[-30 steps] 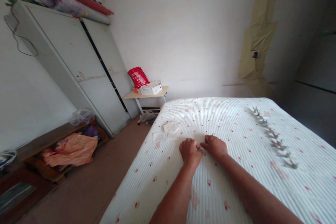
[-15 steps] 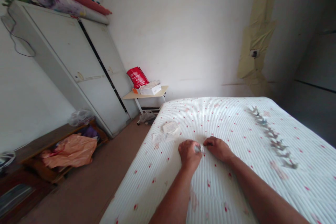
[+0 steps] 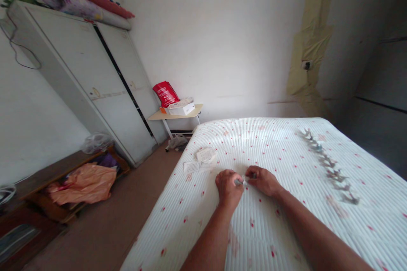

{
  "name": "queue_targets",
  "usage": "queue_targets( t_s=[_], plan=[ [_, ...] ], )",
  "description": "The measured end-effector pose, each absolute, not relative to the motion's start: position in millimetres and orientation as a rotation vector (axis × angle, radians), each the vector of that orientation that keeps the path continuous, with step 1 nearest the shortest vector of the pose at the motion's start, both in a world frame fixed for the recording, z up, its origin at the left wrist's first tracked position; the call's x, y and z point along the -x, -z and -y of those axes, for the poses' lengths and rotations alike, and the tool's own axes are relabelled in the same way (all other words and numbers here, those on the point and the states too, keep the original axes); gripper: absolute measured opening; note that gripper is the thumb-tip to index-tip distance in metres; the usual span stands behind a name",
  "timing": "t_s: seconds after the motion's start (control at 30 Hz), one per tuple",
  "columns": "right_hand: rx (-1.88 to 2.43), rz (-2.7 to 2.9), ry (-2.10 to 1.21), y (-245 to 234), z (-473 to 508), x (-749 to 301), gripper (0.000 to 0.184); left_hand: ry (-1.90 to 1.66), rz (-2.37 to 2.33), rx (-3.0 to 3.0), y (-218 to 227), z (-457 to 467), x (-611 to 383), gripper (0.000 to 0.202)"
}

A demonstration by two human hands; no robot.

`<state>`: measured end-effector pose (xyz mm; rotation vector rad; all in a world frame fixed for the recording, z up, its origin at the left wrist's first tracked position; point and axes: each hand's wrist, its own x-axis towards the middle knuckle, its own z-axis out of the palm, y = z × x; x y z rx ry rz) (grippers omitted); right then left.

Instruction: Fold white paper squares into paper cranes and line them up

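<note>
Over the middle of the bed, my left hand (image 3: 228,187) is closed on a small piece of folded paper (image 3: 243,181), pale with greyish parts. Pinched fingers of my right hand (image 3: 263,180) meet the paper at its right side. My fingers cover much of it, so its exact shape is hidden. Left of my hands lie several flat paper pieces with print (image 3: 205,155). Away to the right, several small folded paper figures (image 3: 327,161), bird-like in outline, stand in a slanting row on the bedcover.
The bed has a white ribbed cover (image 3: 254,228) with red dots. Beyond its far left corner is a small table (image 3: 155,115) bearing a red bag (image 3: 165,94) and a white box (image 3: 182,109). A grey cabinet (image 3: 85,67) and a low wooden bench (image 3: 34,187) stand left.
My right fingertips have come in against the folded paper, which has turned slightly between my hands. My left hand stays almost where it was; the paper figures have not moved.
</note>
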<state>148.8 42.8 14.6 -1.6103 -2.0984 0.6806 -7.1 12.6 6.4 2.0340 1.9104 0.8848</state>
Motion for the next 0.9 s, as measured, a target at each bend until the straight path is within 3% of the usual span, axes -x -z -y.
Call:
queue_targets(
  t_s=[0.63, 0.9],
  plan=[
    [1.503, 2.104, -0.714, -8.3, -42.3, -150.3, 0.012, -0.877, -1.868, -2.073, 0.2, -14.3, 7.5, 0.012],
    [1.488, 2.089, -0.768, -7.4, -44.1, -152.3, 0.015, -1.121, -1.786, -1.989, 0.0, -14.0, 11.2, 0.021]
  ],
)
